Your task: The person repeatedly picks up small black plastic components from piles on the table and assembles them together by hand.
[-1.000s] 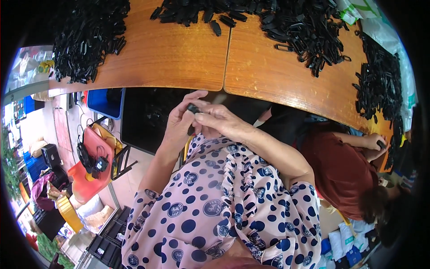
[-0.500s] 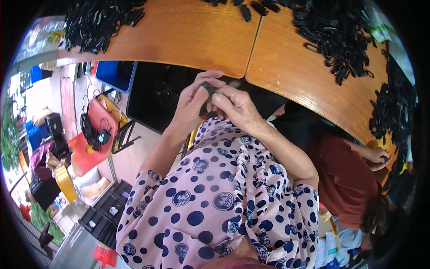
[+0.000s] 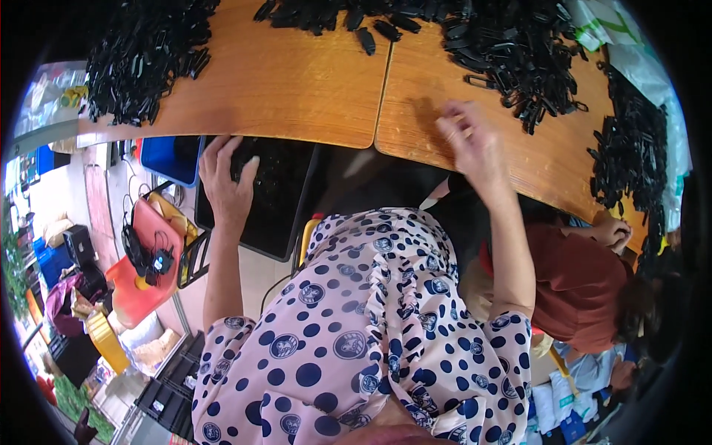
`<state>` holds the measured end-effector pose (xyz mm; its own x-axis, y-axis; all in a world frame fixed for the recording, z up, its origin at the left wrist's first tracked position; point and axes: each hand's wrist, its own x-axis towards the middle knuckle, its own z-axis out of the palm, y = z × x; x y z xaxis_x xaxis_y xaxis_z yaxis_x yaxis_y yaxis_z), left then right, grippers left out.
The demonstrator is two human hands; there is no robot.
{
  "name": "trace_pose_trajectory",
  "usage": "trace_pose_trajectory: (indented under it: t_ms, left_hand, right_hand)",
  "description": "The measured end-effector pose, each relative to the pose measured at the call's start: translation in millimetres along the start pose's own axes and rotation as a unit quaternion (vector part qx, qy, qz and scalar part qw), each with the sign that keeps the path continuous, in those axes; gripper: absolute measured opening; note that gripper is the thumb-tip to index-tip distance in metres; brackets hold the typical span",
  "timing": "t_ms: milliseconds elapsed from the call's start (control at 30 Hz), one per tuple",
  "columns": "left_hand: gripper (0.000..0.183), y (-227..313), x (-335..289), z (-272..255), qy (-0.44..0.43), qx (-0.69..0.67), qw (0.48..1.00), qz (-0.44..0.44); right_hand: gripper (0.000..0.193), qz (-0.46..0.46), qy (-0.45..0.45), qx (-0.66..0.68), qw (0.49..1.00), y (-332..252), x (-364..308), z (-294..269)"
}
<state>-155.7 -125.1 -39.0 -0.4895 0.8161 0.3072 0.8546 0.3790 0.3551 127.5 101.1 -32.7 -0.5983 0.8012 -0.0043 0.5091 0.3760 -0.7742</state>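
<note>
My left hand (image 3: 228, 182) hangs over the left end of a black tray (image 3: 276, 215), its fingertips at the wooden table's front edge. Its thumb is spread from the fingers, and nothing shows in it. Raised above the right part of the wooden table (image 3: 423, 133), my right hand (image 3: 475, 148) has curled fingers smeared by motion; whether they hold anything is hidden. Beyond it lies a heap of small black elongated plastic pieces (image 3: 512, 59). A few loose black pieces (image 3: 387, 30) lie near the seam between the tabletops.
Another heap of black pieces (image 3: 144, 67) is at the far left, with more along the right (image 3: 630, 156). A blue bin (image 3: 172, 159) and a red chair (image 3: 152, 259) with black items stand left. A person in a dark red top (image 3: 578, 297) works close by on my right.
My hands, together around a small dark piece before, have parted. The left moved left to the tray's end; the right moved up and right over the table. The dark piece is no longer visible.
</note>
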Motion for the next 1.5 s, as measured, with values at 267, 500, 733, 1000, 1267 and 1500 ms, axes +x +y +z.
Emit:
trace_pose_trajectory:
  t_ms: [267,500,733,1000,1267,1500]
  left_hand:
    - [0.037,97.4,143.8,87.4,-0.151,-0.105,0.982,0.033]
    - [0.032,99.0,175.9,135.0,-0.153,-0.034,0.984,0.079]
    - [0.019,105.8,136.1,116.5,-0.206,-0.312,0.927,0.026]
    - [0.029,135.1,67.1,91.2,-0.225,-0.547,0.806,0.028]
    - [0.026,147.0,59.0,75.8,-0.217,-0.485,0.841,0.100]
    - [0.025,154.1,54.9,64.6,-0.195,-0.419,0.867,0.185]
  right_hand:
    - [0.025,-0.125,0.119,-0.364,0.915,50.7,45.2,-47.6]
    - [0.018,-0.181,0.072,-0.394,0.898,56.5,63.8,-40.3]
    - [0.020,0.015,-0.031,0.216,0.976,33.7,40.5,-29.0]
    - [0.018,0.138,-0.117,0.481,0.858,-15.9,-8.6,-15.1]
    - [0.015,0.127,-0.133,0.486,0.855,-6.2,-18.9,-16.3]
    - [0.020,0.159,-0.229,0.465,0.840,-2.4,-25.1,-27.0]
